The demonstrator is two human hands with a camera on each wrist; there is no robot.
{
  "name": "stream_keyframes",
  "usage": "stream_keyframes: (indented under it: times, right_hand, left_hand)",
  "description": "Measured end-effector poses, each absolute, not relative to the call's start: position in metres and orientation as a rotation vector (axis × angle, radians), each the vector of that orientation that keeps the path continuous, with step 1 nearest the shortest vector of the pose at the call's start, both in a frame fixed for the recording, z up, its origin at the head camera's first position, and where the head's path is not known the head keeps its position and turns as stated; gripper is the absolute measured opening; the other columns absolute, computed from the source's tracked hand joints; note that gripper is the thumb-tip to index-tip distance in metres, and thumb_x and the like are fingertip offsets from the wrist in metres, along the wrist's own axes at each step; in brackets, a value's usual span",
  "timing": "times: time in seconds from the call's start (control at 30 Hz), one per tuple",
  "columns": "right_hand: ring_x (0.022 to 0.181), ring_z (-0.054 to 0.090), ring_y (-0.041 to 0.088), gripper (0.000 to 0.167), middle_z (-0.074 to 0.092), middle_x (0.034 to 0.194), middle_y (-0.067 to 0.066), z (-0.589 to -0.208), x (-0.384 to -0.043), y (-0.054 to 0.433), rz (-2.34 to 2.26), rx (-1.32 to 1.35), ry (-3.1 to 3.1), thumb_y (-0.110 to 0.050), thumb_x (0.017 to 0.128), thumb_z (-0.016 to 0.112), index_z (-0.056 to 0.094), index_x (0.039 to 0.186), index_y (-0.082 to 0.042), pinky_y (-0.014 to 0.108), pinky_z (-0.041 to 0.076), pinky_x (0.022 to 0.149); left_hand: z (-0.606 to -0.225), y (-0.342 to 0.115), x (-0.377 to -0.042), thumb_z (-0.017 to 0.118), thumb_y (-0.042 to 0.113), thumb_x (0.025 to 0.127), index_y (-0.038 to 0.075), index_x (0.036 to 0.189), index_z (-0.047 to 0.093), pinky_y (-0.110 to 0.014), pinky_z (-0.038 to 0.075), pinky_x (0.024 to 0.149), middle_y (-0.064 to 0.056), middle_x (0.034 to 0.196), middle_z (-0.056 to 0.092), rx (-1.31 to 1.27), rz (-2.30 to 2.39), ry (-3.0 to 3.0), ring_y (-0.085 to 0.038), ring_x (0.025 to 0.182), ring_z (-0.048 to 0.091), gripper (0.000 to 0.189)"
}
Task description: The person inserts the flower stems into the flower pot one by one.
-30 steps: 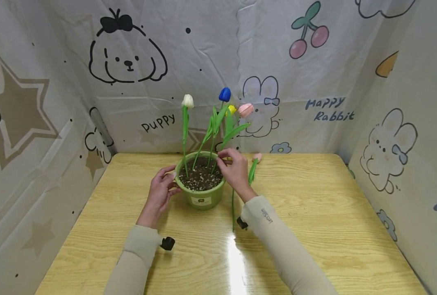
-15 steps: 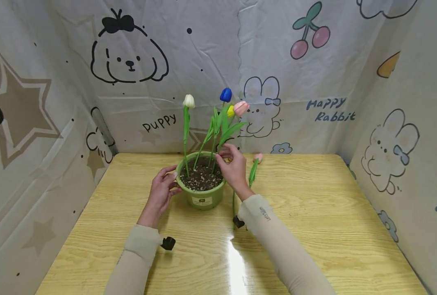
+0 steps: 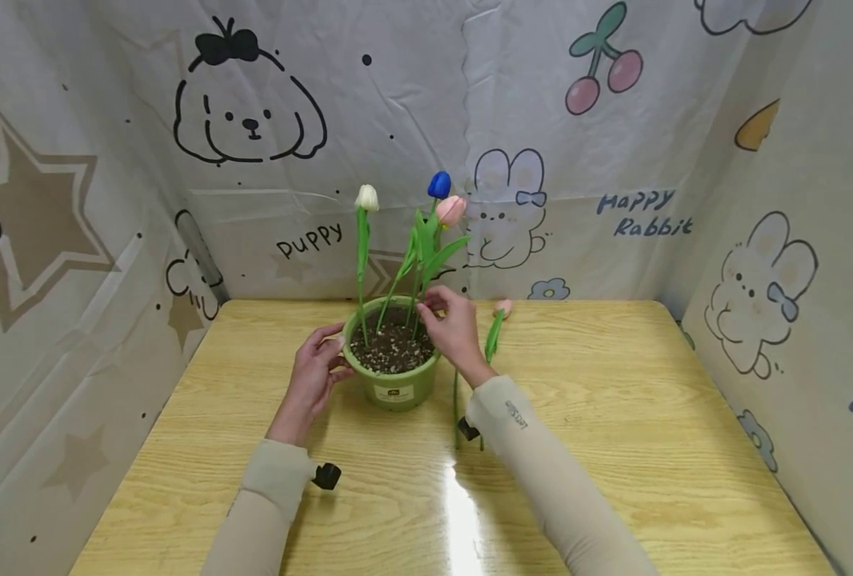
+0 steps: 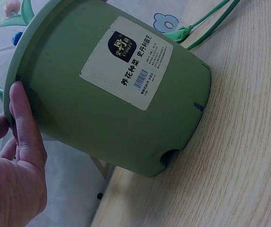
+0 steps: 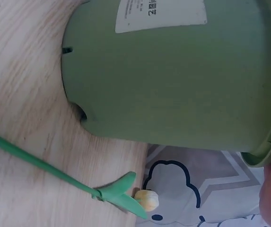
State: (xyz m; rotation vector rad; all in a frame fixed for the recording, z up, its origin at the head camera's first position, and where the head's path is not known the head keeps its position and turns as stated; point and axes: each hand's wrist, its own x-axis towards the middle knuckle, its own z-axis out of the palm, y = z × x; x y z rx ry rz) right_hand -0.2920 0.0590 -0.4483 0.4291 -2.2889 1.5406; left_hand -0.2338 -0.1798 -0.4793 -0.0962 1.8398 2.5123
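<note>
A green flowerpot (image 3: pixel 401 392) of dark, speckled soil stands on the table. My left hand (image 3: pixel 313 376) grips its left rim; in the left wrist view, fingers (image 4: pixel 24 118) lie against the outer wall just under the rim. At the right rim, my right hand (image 3: pixel 454 328) pinches the lower stem of a pink tulip (image 3: pixel 451 210), its fingertips over the soil. Also upright in the pot are a white tulip (image 3: pixel 367 198) at left and a blue tulip (image 3: pixel 438 185) further back. A yellow bloom is mostly hidden behind the pink one.
To the right of the pot, a pink tulip (image 3: pixel 497 328) lies on the wooden table (image 3: pixel 599 400), partly under the right arm. Another lying tulip (image 5: pixel 147 200) with a pale yellow bud shows in the right wrist view. Printed cloth walls (image 3: pixel 398 96) enclose the back and sides.
The upright pink tulip's bloom has shifted left toward the blue one and now covers most of the yellow bloom. My right hand has moved slightly left; the left hand keeps its place.
</note>
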Motion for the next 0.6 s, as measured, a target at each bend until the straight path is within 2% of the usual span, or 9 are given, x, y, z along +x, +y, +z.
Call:
stream_keyframes:
  times: [0.6]
  right_hand:
    - [0.081,0.074,0.025,0.01,0.074,0.094,0.015,-0.4447,-0.2965,0.0576,1.472,0.425,-2.405,-0.002,0.094,0.073,0.071,0.103,0.002,0.025,0.064,0.069]
  left_hand:
    - [-0.4793,-0.182,-0.2345,0.052,0.009,0.108,0.001,0.146,0.047,-0.023,0.06,0.059,0.005,0.086,0.065,-0.089,2.51,1.838,-0.009,0.065,0.063,0.039]
